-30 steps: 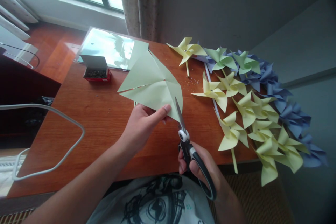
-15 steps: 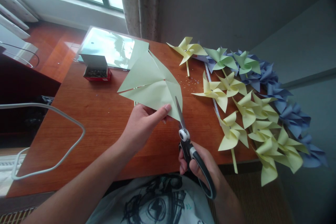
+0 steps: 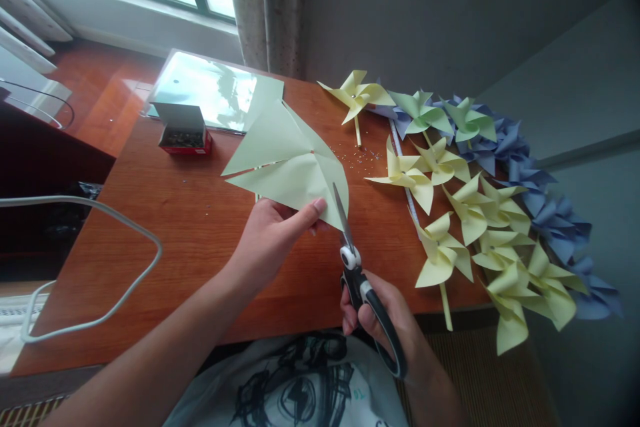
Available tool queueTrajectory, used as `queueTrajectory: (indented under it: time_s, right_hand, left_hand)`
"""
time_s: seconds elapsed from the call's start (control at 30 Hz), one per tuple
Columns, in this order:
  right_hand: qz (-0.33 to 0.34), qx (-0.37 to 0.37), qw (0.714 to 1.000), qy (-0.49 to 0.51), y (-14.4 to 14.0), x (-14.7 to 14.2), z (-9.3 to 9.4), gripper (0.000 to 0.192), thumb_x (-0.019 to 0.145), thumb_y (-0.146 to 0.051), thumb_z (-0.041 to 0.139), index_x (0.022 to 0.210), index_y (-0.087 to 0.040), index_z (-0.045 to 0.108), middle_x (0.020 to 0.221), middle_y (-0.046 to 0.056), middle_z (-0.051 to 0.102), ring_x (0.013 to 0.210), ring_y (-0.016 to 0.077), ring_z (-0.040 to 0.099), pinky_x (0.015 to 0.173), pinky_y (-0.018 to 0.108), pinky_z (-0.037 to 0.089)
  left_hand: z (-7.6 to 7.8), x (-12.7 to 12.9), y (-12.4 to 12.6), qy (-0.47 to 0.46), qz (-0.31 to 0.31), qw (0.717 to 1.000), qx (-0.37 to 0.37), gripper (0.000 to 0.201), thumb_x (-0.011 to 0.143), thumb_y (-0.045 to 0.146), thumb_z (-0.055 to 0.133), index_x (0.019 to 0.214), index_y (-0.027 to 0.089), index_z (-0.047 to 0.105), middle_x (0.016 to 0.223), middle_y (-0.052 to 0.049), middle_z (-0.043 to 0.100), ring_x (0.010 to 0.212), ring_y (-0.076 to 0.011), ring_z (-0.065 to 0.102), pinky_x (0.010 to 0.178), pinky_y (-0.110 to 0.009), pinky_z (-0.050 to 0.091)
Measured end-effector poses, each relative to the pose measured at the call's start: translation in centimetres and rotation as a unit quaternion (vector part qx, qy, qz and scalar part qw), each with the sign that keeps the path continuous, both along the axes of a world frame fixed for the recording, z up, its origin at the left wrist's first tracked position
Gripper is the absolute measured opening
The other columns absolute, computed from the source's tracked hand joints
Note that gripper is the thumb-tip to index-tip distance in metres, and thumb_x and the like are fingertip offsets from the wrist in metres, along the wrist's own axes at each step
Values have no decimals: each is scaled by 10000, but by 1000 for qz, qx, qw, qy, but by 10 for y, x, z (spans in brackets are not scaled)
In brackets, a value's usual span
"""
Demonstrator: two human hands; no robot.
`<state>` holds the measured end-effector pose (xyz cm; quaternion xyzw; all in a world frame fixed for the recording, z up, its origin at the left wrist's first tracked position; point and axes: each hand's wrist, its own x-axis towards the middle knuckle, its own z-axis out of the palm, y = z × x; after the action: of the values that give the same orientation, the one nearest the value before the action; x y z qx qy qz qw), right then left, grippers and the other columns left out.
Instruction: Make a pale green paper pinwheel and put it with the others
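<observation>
Between the thumb and fingers of my left hand (image 3: 280,233) is a pale green sheet of paper (image 3: 295,173), pinched at its near edge. Slits run into the sheet from its left and far corners, and a small hole marks its middle. My right hand (image 3: 380,313) grips the black-and-white handles of a pair of scissors (image 3: 351,255). The scissors' blades lie at the sheet's near right corner, one of them showing over the paper. The fingers under the sheet are partly hidden.
Several yellow pinwheels (image 3: 440,250), green pinwheels (image 3: 420,112) and blue pinwheels (image 3: 560,220) cover the right side of the wooden table (image 3: 190,267). A red box (image 3: 187,140) of small dark pieces stands at the back left, by a shiny flat folder (image 3: 200,87). A white cable (image 3: 155,247) loops at left.
The scissors' handles have drawn slightly closer together. The sheet's left flap has shifted a little, while both hands stay in nearly the same place.
</observation>
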<state>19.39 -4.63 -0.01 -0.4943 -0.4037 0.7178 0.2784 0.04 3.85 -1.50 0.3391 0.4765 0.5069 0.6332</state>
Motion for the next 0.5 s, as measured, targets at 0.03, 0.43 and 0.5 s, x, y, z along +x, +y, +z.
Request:
queueTrajectory:
  time_s: [0.03,0.43,0.5]
  right_hand:
    - [-2,1,1000,-1,0,0,0,540,810,-683,682,901,-164,564,709,-6,527,636,137,535,606,268,392]
    - [-9,-9,1000,-10,-1,-3,0,551,806,-692,682,891,-161,560,689,2,553,629,138,539,602,270,390]
    - [-11,-13,1000,-9,-1,-3,0,546,807,-687,686,891,-163,559,680,-1,556,620,134,534,595,266,388]
  left_hand:
    - [0,0,0,-1,0,1000,1,234,817,329,794,715,130,728,686,-35,697,648,-127,604,612,-237,471]
    - [1,0,0,1,2,1000,7,234,821,319,788,692,138,716,667,-25,690,631,-121,598,601,-229,465]
    - [2,0,0,0,3,1000,6,236,818,324,789,693,136,718,670,-27,693,631,-125,599,602,-232,467]
